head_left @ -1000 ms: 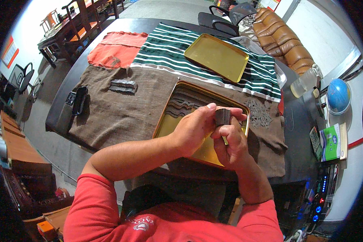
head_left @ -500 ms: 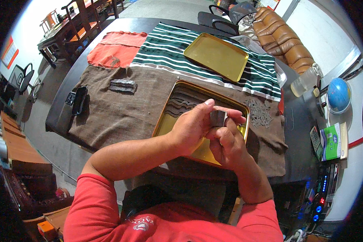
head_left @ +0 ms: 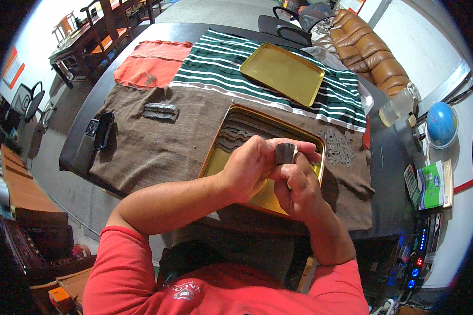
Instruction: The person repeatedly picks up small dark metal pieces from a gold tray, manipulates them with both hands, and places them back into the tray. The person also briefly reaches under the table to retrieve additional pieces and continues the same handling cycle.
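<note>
Above the gold-coloured tray (head_left: 207, 167), my two hands meet around a small dark grey block (head_left: 285, 153), perhaps a stack of thin pieces. My left hand (head_left: 251, 164) wraps it from the left, its fingers passing behind. From the right, my right hand (head_left: 298, 184) is closed against the block's lower right side with bent fingers. Along the tray's far left side lie wavy rows of dark grey thin pieces (head_left: 236, 132). Both hands and forearms cover much of the tray's near part.
Loose grey pieces (head_left: 339, 148) are scattered right of the tray, on a brown cloth (head_left: 136, 152). A short bundle of grey pieces (head_left: 160, 112) lies left. Beyond stand a second gold tray (head_left: 284, 73) on striped cloth and, at far right, a plastic jug (head_left: 397, 107).
My left thumb has come down from its raised position toward the block. The block has tilted slightly, and its upper edge shows more darkly; both hands stay in nearly the same place.
</note>
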A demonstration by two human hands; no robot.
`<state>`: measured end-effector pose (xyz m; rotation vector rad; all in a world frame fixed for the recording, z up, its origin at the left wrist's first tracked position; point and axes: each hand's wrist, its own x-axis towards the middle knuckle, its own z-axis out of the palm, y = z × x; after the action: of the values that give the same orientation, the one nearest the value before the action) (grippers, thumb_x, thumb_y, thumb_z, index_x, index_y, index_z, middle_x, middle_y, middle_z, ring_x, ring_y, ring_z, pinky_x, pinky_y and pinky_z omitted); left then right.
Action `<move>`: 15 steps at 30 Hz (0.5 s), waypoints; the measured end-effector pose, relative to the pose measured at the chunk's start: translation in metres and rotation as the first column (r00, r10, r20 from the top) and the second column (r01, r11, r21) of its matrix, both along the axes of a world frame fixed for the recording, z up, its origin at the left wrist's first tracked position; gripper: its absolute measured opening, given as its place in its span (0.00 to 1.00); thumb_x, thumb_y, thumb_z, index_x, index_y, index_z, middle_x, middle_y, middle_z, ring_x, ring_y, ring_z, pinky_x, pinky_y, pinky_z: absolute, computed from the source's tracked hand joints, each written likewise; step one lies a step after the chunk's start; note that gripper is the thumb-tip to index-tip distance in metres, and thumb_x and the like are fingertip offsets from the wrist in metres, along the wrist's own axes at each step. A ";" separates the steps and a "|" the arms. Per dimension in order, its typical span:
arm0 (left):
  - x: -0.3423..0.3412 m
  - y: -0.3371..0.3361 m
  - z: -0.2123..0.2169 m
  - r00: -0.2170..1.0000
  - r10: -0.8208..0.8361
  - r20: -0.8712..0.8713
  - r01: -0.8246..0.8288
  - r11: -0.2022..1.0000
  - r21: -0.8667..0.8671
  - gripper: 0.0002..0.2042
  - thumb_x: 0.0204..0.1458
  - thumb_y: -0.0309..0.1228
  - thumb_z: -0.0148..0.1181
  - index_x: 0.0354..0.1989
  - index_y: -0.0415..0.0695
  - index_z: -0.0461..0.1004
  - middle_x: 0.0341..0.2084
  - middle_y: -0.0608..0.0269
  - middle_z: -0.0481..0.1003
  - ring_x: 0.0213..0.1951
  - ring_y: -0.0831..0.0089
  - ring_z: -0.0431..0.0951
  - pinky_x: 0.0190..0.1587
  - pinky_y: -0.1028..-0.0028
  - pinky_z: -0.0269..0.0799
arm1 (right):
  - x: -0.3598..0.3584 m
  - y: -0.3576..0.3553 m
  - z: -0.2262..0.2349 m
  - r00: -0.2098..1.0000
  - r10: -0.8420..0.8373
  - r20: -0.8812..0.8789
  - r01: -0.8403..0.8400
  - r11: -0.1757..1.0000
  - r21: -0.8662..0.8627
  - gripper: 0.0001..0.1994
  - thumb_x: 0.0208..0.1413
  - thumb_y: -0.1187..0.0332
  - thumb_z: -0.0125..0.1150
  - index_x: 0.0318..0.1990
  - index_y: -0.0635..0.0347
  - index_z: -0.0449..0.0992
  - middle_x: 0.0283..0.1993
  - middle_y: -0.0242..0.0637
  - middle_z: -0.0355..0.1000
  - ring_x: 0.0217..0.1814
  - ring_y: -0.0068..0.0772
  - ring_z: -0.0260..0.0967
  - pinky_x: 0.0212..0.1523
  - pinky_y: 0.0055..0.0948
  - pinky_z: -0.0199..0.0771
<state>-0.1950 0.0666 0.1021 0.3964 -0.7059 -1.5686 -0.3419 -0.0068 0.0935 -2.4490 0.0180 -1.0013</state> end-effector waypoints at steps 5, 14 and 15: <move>0.000 0.000 -0.001 0.999 -0.013 -0.044 0.015 0.999 0.034 0.33 0.51 0.39 0.33 0.60 0.29 0.67 0.55 0.44 0.73 0.53 0.59 0.76 0.62 0.64 0.69 | 0.001 0.002 0.000 1.000 -0.005 0.007 0.005 1.000 0.008 0.08 0.53 0.83 0.55 0.38 0.59 0.71 0.39 0.46 0.67 0.36 0.47 0.68 0.35 0.37 0.69; -0.001 -0.002 -0.002 0.999 0.006 0.034 -0.008 0.999 0.047 0.32 0.53 0.40 0.35 0.62 0.30 0.66 0.55 0.47 0.73 0.51 0.63 0.77 0.59 0.67 0.70 | 0.000 0.002 -0.001 1.000 -0.027 0.011 0.027 0.999 -0.032 0.08 0.54 0.82 0.56 0.39 0.60 0.72 0.41 0.49 0.67 0.37 0.48 0.69 0.37 0.37 0.71; -0.002 -0.001 -0.001 0.999 0.007 0.043 -0.010 0.997 0.076 0.32 0.53 0.40 0.35 0.62 0.31 0.66 0.55 0.47 0.73 0.50 0.64 0.77 0.59 0.68 0.70 | 0.000 0.002 -0.001 0.999 -0.031 0.018 0.032 0.999 -0.040 0.08 0.54 0.82 0.56 0.40 0.60 0.72 0.41 0.49 0.67 0.37 0.48 0.69 0.37 0.37 0.71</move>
<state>-0.1971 0.0654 0.1010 0.4899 -0.6775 -1.5862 -0.3418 -0.0051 0.0927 -2.4831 0.0309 -1.0463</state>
